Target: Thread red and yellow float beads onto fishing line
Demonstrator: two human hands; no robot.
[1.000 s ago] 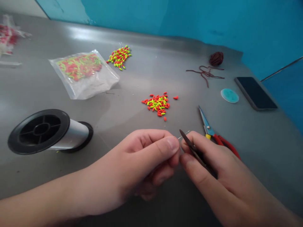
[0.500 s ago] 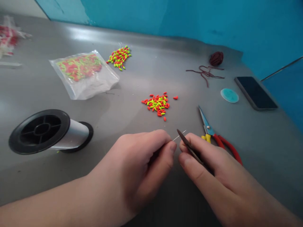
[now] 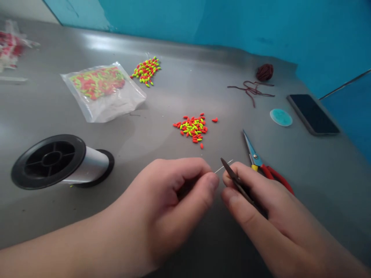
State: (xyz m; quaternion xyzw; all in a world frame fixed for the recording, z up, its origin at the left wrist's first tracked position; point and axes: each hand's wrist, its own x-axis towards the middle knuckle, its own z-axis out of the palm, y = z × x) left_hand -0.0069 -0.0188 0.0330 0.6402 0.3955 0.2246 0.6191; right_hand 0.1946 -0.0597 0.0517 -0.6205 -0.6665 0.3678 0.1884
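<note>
left fingers [image 3: 204, 192] pinch a thin line [image 3: 219, 169] that juts beyond them across a dark blade [image 3: 232, 175] clasped by right fingers [image 3: 239, 204].

Left hand [image 3: 176, 204]: most curled fingers hidden behind its thumb and back; the pinch covers the lower end of the pale thread [image 3: 218, 170]. Thread too fine to tell whether it touches the dark blade [image 3: 231, 173]. Blade's rear end lost inside the right hand [image 3: 269, 204]; exact tool unclear. Same hand masks part of the scissors' [image 3: 255, 157] red handles. Toward the tabletop's [image 3: 124, 150] far left, a red-and-white plastic packet [image 3: 11, 48] is blurred, cut off by the picture's edge; likewise a white strip [image 3: 13, 80].
</note>
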